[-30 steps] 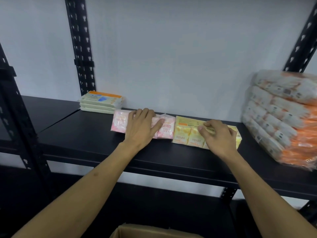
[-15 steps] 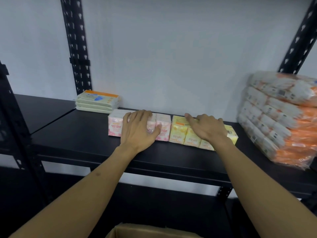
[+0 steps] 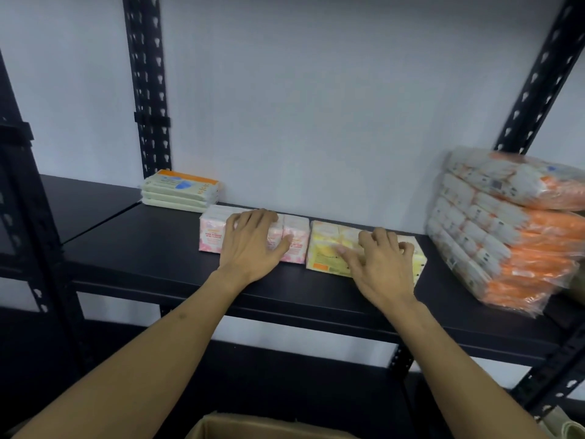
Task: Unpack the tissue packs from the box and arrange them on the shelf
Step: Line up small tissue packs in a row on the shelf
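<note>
We note both hands on the shelf (image 3: 152, 248), working the row of mini tissue packs toward its back edge. The left hand (image 3: 253, 245) lies flat on the pink pack (image 3: 210, 237), fingers straight over its top and thumb spread along the front face; it presses and does not grip. The right hand (image 3: 378, 261) rests on the yellow pack (image 3: 326, 251) with fingers bent at the knuckles, tips on the wrapper; we cannot tell whether anything is pinched.

Change over the last second: the pink pack, which lay flat, now stands on edge, its label facing the front. The yellow pack was up half a second ago and now sags forward under the right hand, apart from the pink pack by a narrow gap.

Elsewhere: a stack of pale green packs (image 3: 180, 191) at the back left corner, a large orange bundle (image 3: 506, 229) at the right end, the box (image 3: 272, 427) below.

Judgement: the pink pack looks placed; the yellow one needs squaring, and more may remain in the box.
</note>
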`<act>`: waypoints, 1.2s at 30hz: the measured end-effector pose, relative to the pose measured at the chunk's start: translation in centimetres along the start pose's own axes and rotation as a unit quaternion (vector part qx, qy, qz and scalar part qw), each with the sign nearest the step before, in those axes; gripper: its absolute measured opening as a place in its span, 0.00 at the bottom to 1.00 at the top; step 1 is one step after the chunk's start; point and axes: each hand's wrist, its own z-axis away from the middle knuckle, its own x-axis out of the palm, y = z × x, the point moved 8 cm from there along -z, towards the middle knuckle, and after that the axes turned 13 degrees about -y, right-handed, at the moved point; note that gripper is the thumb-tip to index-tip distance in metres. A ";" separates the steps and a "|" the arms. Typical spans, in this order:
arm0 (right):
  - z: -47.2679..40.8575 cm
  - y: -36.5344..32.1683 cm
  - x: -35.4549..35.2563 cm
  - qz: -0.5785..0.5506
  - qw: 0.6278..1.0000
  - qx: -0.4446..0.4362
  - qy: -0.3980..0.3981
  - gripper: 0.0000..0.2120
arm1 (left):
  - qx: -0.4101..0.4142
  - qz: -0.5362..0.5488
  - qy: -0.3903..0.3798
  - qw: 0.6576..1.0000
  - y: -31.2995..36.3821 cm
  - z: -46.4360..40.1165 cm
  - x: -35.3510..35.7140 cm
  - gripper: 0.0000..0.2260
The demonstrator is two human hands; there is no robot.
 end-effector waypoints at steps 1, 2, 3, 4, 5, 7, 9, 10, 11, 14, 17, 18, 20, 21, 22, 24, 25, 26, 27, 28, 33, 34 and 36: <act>-0.8 0.2 -0.7 -0.009 1.000 0.000 -0.023 0.24 | 0.001 -0.003 -0.001 1.000 0.0 0.0 0.0 0.21; -1.9 0.2 -1.4 -0.006 0.999 0.002 -0.040 0.26 | 0.003 -0.006 -0.003 1.000 0.0 0.0 0.1 0.21; -3.2 0.3 -1.9 0.009 0.999 0.005 -0.052 0.27 | 0.003 -0.010 -0.004 1.000 0.0 0.1 0.1 0.22; -4.5 0.4 -2.2 0.023 0.998 0.011 -0.063 0.26 | 0.004 -0.012 -0.007 1.000 0.0 0.1 0.2 0.22; -5.7 0.8 -2.0 0.021 0.996 0.023 -0.081 0.26 | 0.004 -0.011 -0.011 1.000 0.0 0.0 0.2 0.22; -7.1 1.4 -0.4 -0.031 0.987 0.050 -0.151 0.27 | 0.004 -0.007 -0.013 1.000 0.0 0.0 0.2 0.23; -7.0 1.6 2.2 -0.081 0.963 0.081 -0.246 0.31 | 0.005 -0.008 -0.008 1.000 -0.2 -0.1 0.2 0.23; -6.7 1.6 2.9 -0.084 0.957 0.090 -0.261 0.32 | 0.007 -0.006 -0.007 1.000 -0.2 -0.1 0.4 0.23; -6.5 1.7 3.0 -0.082 0.961 0.097 -0.247 0.31 | 0.010 -0.006 -0.004 1.000 -0.3 -0.2 0.5 0.23; -5.7 2.0 1.9 -0.049 0.986 0.112 -0.118 0.28 | 0.010 -0.008 0.001 1.000 -0.3 -0.3 0.7 0.23; -3.4 1.8 2.2 -0.002 0.996 0.089 0.013 0.23 | 0.010 -0.029 -0.023 0.999 -0.3 -0.4 1.0 0.27; -2.9 1.8 2.8 -0.008 0.996 0.077 0.033 0.23 | 0.010 -0.039 -0.041 0.998 -0.3 -0.4 1.2 0.29; -2.9 2.2 4.1 -0.044 0.997 0.061 0.031 0.23 | 0.006 -0.053 -0.076 0.996 -0.3 -0.1 1.7 0.31; -3.0 2.4 4.5 -0.062 0.996 0.058 0.028 0.24 | 0.006 -0.055 -0.087 0.995 -0.2 0.1 1.8 0.32; -3.0 2.5 4.6 -0.073 0.995 0.056 0.026 0.24 | 0.007 -0.056 -0.097 0.994 -0.2 0.4 1.9 0.32; -3.0 2.6 4.5 -0.076 0.996 0.049 0.025 0.25 | 0.010 -0.065 -0.107 0.992 0.1 1.0 1.7 0.31; -3.0 2.5 4.4 -0.071 0.996 0.045 0.020 0.26 | 0.012 -0.067 -0.108 0.992 0.3 1.4 1.5 0.31; -3.1 2.5 4.6 -0.065 0.997 0.044 0.009 0.26 | 0.015 -0.066 -0.111 0.992 0.5 1.8 1.3 0.31; -3.1 2.5 4.7 -0.061 0.997 0.046 -0.002 0.27 | 0.019 -0.063 -0.117 0.991 0.8 2.5 1.0 0.31; -3.2 2.5 4.8 -0.060 0.997 0.048 -0.011 0.28 | 0.023 -0.060 -0.126 0.990 1.1 3.3 0.9 0.31; -2.8 2.5 4.7 -0.071 0.996 0.046 -0.005 0.32 | 0.005 -0.067 -0.221 0.973 1.5 6.9 2.2 0.34; -2.8 2.5 4.6 -0.076 0.996 0.044 -0.003 0.32 | -0.003 -0.058 -0.227 0.972 1.4 6.9 2.4 0.34; -2.8 2.5 4.4 -0.088 0.995 0.043 0.000 0.31 | -0.004 -0.043 -0.213 0.976 1.4 6.7 2.2 0.34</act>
